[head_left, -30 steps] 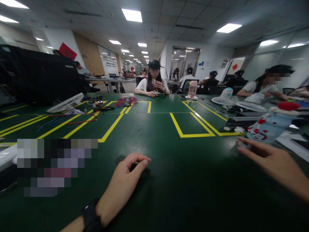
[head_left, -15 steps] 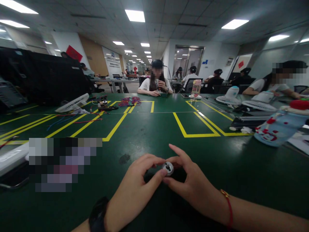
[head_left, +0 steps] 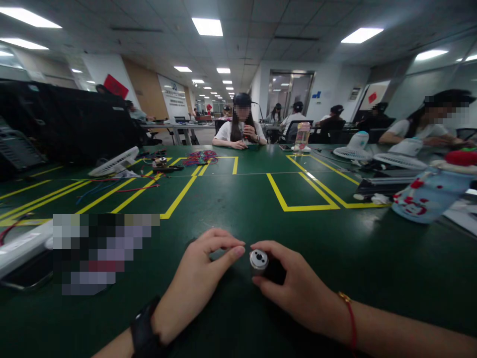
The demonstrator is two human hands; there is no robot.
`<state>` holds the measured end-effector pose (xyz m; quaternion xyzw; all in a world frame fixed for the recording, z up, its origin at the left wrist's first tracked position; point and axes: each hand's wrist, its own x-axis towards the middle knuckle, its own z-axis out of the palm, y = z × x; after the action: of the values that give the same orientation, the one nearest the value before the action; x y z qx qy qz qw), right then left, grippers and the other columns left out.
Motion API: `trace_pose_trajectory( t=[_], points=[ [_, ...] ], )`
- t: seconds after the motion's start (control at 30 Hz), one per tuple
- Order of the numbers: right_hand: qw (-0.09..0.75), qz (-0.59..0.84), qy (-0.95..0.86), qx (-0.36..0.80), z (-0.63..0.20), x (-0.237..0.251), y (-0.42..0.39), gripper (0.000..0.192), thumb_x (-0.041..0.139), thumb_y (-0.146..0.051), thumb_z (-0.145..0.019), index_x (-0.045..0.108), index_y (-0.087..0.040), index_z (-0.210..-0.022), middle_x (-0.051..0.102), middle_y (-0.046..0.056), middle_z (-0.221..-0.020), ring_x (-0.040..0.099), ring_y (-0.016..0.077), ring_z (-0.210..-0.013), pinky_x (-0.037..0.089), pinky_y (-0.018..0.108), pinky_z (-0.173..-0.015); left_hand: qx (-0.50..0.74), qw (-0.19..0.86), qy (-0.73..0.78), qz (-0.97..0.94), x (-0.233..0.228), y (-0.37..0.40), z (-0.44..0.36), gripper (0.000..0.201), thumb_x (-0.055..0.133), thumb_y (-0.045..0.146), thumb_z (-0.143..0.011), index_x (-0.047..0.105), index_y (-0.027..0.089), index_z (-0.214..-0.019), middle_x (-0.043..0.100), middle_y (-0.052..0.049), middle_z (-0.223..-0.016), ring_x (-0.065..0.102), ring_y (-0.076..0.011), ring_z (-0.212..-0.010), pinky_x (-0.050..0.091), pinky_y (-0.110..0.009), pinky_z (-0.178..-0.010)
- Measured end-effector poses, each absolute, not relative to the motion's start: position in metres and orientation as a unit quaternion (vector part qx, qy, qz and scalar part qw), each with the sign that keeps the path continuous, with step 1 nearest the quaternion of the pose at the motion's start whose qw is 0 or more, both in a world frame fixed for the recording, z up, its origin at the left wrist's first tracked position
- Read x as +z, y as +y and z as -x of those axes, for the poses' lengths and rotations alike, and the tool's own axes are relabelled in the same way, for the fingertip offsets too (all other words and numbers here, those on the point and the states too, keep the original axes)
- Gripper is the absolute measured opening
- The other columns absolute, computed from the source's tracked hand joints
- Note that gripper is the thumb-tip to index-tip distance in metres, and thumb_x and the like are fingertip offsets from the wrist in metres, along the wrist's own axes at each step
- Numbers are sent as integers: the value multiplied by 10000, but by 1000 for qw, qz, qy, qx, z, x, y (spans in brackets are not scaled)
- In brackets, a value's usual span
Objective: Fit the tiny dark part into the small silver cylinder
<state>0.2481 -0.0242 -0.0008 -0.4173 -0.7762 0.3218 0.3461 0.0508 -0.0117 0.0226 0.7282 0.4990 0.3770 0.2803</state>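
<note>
A small silver cylinder that looks like a motor (head_left: 258,259) stands upright on the green table, its pale round top face showing dark holes. My right hand (head_left: 294,283), with a red cord at the wrist, is curled around it, thumb at the near side and fingers at the far side. Just left of the motor, apart from it, is my left hand (head_left: 208,268), wearing a black wristband. Its thumb and fingertips are pinched together. Whatever may be between those tips is hidden or too small to name.
Left lie a white power strip (head_left: 26,246) and a blurred-out patch. Farther back are a white fan (head_left: 115,161) and tangled wires (head_left: 201,157). A blue cup (head_left: 421,194) and more fans (head_left: 354,148) stand right. A person (head_left: 240,124) sits opposite.
My left hand has drawn back leftward off the motor, fingertips pinched. The small raised piece on the motor's top no longer shows there. My right hand stays around the motor.
</note>
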Motion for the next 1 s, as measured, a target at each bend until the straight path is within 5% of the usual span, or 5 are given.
trace_pose_trajectory(
  t=[0.33, 0.43, 0.57, 0.73, 1.0],
  points=[
    [347, 587, -717, 142, -355, 5, -17, 526, 597, -459, -790, 455, -277, -1262, 565, 39, -1205, 572, 178, -1061, 491, 332, -913, 225, 214, 507, -804, 0, -9, -46, 136, 648, 371, -808, 755, 396, -888, 665, -9, -1124, 548, -298, -1054, 373, -471, -897],
    [347, 686, -639, 19, -426, 3, -14, 570, 599, -539, -750, 486, -272, -1241, 590, 69, -1150, 626, 210, -903, 534, 339, -752, 231, 226, 511, -796, 2, -8, -46, 148, 636, 366, -809, 751, 391, -898, 665, -10, -1128, 542, -310, -1061, 358, -497, -903],
    [237, 762, -600, 43, -481, -5, -14, 635, 571, -600, -738, 471, -264, -1268, 615, 110, -1048, 622, 195, -671, 501, 318, -557, 233, 236, 516, -790, 4, -8, -48, 178, 594, 366, -829, 746, 376, -921, 668, -18, -1129, 540, -318, -1075, 344, -528, -920],
    [291, 642, -680, -203, -428, -4, -16, 778, 616, -588, -695, 403, -189, -1327, 440, 143, -1335, 408, 346, -1222, 325, 531, -1000, 277, 273, 523, -758, 6, -10, -48, 263, 536, 416, -870, 692, 347, -1070, 679, -19, -1133, 560, -290, -1083, 356, -502, -962],
    [195, 428, -873, 131, -251, 6, -18, 246, 527, -394, -867, 626, -296, -1070, 574, 23, -1094, 477, 176, -1007, 368, 361, -870, 405, 375, 563, -615, 7, -7, -45, 302, 499, 402, -897, 647, 240, -1105, 671, -44, -1150, 584, -237, -1097, 411, -376, -965]
  ],
)
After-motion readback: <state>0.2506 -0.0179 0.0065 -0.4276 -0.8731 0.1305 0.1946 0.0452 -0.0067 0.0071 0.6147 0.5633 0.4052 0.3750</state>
